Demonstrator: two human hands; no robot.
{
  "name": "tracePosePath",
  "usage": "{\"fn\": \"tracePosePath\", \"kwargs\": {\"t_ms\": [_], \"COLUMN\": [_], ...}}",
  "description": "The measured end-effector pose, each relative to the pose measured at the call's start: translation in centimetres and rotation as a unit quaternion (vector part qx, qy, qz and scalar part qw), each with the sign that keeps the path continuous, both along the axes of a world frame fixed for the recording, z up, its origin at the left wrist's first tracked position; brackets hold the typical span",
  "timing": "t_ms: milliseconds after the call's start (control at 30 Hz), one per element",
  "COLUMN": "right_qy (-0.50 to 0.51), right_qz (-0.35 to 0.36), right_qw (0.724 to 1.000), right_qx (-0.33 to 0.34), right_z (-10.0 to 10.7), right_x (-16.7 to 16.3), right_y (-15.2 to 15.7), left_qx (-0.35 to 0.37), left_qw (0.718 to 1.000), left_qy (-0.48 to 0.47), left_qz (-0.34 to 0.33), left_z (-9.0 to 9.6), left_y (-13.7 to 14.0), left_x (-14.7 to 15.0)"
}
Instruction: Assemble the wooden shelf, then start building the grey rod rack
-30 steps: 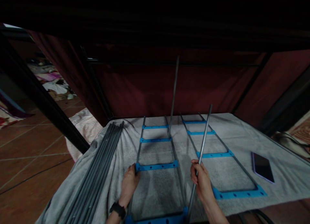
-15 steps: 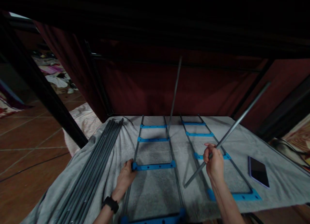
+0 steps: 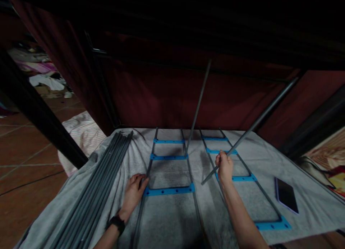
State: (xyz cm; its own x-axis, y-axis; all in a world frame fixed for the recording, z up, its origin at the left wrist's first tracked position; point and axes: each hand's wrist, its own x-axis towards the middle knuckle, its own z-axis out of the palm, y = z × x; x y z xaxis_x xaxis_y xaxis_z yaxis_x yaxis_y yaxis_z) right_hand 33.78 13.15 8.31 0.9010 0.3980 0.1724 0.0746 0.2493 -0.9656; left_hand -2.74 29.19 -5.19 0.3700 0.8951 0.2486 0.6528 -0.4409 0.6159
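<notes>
My right hand (image 3: 225, 167) is closed around a grey metal tube (image 3: 258, 125), which slants up to the right above the right ladder-like frame. Its lower end (image 3: 203, 183) hangs between the two frames. My left hand (image 3: 134, 190), fingers loosely bent and apart, rests at the left rail of the left frame, beside the end of a blue crossbar (image 3: 169, 191). Another grey tube (image 3: 198, 105) stands tilted from the right end of a farther blue crossbar (image 3: 168, 157). The right frame has similar blue crossbars, one at its near end (image 3: 273, 226).
A bundle of grey tubes (image 3: 94, 191) lies on the grey cloth (image 3: 304, 224) at left. A phone (image 3: 286, 194) lies at right. Dark posts (image 3: 40, 109) and a dark red curtain (image 3: 156, 98) enclose the surface; a tiled floor (image 3: 24, 148) is beyond.
My right hand has moved forward and slightly left with the tube. My left hand has loosened from the blue crossbar's end and shifted slightly left. The camera view has shifted a little.
</notes>
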Motion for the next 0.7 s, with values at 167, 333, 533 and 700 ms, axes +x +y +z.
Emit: {"fn": "tracePosePath", "kwargs": {"t_ms": [167,333,533,700], "right_qy": [0.019,0.076,0.122,0.161], "right_qz": [0.016,0.016,0.033,0.013], "right_qw": [0.999,0.997,0.992,0.987], "right_qx": [-0.030,0.016,-0.006,-0.004], "right_z": [-1.6,-1.1,-1.4,-3.9], "right_x": [-0.1,0.0,-0.3,-0.4], "right_y": [-0.3,-2.5,-6.4,-9.1], "left_qx": [-0.032,-0.121,-0.204,-0.185], "left_qw": [0.995,0.990,0.968,0.978], "left_qy": [0.095,0.060,-0.146,-0.095], "left_qz": [0.027,0.036,0.024,0.024], "left_z": [0.4,2.3,9.1,17.3], "left_y": [0.3,1.2,3.4,6.1], "left_x": [1.5,2.4,1.9,-0.3]}}
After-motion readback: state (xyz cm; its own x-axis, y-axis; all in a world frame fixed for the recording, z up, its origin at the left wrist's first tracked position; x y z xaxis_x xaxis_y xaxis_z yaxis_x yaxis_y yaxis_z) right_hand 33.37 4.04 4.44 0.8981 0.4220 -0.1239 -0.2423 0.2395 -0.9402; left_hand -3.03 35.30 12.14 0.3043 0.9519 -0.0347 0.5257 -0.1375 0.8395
